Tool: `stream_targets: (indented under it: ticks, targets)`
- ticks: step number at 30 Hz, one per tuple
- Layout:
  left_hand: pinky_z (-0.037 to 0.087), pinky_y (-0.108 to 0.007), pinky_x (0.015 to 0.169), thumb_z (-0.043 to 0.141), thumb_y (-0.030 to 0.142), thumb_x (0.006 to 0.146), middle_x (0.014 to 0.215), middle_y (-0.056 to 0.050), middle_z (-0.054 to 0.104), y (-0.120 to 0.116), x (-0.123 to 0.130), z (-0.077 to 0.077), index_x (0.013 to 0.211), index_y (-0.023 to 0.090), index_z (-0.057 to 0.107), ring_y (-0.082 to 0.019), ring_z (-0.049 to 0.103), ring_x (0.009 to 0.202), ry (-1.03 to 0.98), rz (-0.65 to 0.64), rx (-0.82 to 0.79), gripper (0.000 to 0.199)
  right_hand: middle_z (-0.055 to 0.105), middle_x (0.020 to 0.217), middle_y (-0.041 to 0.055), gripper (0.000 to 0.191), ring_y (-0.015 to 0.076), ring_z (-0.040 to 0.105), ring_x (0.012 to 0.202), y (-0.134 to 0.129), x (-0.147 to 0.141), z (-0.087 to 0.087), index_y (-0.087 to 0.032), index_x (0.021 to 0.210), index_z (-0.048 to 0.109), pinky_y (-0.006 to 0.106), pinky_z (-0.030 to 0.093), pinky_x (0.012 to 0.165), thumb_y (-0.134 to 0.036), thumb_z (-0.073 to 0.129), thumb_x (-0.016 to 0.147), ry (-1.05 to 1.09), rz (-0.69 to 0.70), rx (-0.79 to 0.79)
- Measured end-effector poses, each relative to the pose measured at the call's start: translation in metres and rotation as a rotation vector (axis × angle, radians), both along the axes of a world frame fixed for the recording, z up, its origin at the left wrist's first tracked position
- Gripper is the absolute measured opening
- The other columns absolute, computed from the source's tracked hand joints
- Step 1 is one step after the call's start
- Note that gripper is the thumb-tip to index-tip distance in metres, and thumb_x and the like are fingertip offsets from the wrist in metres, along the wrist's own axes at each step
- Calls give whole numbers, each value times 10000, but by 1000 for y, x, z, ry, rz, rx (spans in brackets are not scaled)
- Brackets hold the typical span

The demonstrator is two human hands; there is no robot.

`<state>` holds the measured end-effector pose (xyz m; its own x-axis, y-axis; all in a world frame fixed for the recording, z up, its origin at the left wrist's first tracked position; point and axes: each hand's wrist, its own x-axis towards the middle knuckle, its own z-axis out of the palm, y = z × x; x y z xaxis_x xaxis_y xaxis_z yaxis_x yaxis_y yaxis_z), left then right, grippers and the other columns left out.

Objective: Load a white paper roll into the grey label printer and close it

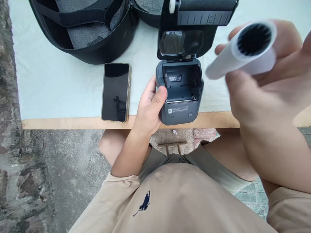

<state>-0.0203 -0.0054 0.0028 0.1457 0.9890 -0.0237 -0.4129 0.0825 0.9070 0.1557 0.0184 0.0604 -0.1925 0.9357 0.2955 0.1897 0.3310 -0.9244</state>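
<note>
My left hand [151,108] grips the left side of a dark grey label printer [181,113], its thumb on the front corner. The printer's lid [187,42] stands raised at the back, and no roll shows in the compartment. My right hand [264,81] holds a white paper roll [228,61] up to the right of the printer, thumb below and fingers behind. The roll's dark hollow core faces me, and a loose flap of paper hangs from its side. Roll and hand are slightly blurred.
A phone [115,92] with a dark screen lies left of the printer, near the wooden table edge [65,124]. Behind it sits an unzipped black case [102,51] with grey lining and a strap. Pale cloth [60,87] covers the table. A stone wall [14,145] rises at far left.
</note>
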Motion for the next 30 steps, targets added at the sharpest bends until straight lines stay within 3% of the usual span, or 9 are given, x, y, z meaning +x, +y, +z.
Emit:
stream_targets:
  ticks: [2, 4, 7, 12, 16, 19, 21, 24, 30]
  targets:
    - [393, -419, 1133, 509, 518, 868, 1181, -55, 632, -1, 0, 0, 1133, 237, 531, -260, 366, 1405, -8, 0, 10, 387, 612, 1152, -61, 656, 188, 623, 1053, -2, -6, -2, -417, 1302, 401, 345, 541, 820, -163, 639, 747, -192, 117, 347]
    - [373, -410, 1149, 518, 511, 866, 1197, -55, 623, -2, 1, 0, 1144, 232, 521, -252, 324, 1427, -7, 9, 12, 394, 624, 1176, -55, 741, 188, 637, 1045, -3, -11, -3, -401, 1338, 353, 340, 550, 825, -70, 593, 721, -412, 127, 495]
    - [368, -400, 1150, 522, 521, 860, 1251, -54, 589, -3, 1, 1, 1150, 235, 515, -251, 294, 1439, 3, 11, -2, 407, 621, 1209, -33, 738, 183, 637, 1076, -6, -16, -1, -352, 1320, 333, 326, 542, 870, 1, 536, 704, -686, 14, 485]
    - [420, -400, 1106, 536, 512, 853, 1272, -52, 560, -3, 0, 2, 1161, 246, 501, -259, 378, 1391, -16, -32, -5, 409, 633, 1166, -9, 591, 216, 639, 1050, -10, -18, 1, -313, 1280, 369, 340, 528, 795, -112, 538, 750, -929, -89, 509]
    - [447, -392, 1079, 541, 488, 857, 1212, -54, 586, -2, -1, 0, 1153, 244, 504, -256, 396, 1377, -36, -46, 13, 385, 664, 1074, -47, 531, 199, 637, 886, -5, -21, 2, -372, 1189, 460, 355, 493, 748, -105, 540, 737, -874, -14, 406]
    - [471, -379, 1052, 546, 487, 853, 1221, -56, 579, -2, -1, -1, 1144, 241, 514, -257, 412, 1365, -33, -33, 20, 383, 640, 1149, -45, 283, 215, 624, 975, -2, -22, 4, -347, 1004, 561, 381, 503, 773, -148, 511, 808, -789, 6, 310]
    - [473, -369, 1048, 544, 506, 847, 1227, -54, 580, -2, -1, 0, 1146, 242, 517, -254, 412, 1364, -12, -21, 13, 400, 649, 1097, -19, 133, 222, 629, 967, -2, -22, 4, -299, 858, 583, 398, 507, 777, -195, 503, 839, -740, -24, 275]
    - [457, -363, 1065, 541, 534, 838, 1210, -49, 598, -2, 0, 1, 1165, 240, 510, -251, 406, 1367, 30, 1, -7, 441, 648, 944, 14, 110, 211, 635, 909, -5, -20, 2, -270, 794, 570, 396, 512, 758, -202, 503, 849, -647, -2, 326]
    - [484, -384, 1027, 497, 561, 842, 1158, -50, 622, -1, -1, -1, 1123, 264, 520, -265, 460, 1323, 6, 24, -21, 409, 591, 871, 29, 107, 181, 632, 913, -11, -18, -8, -247, 828, 553, 397, 559, 810, -142, 547, 814, -464, 150, 444]
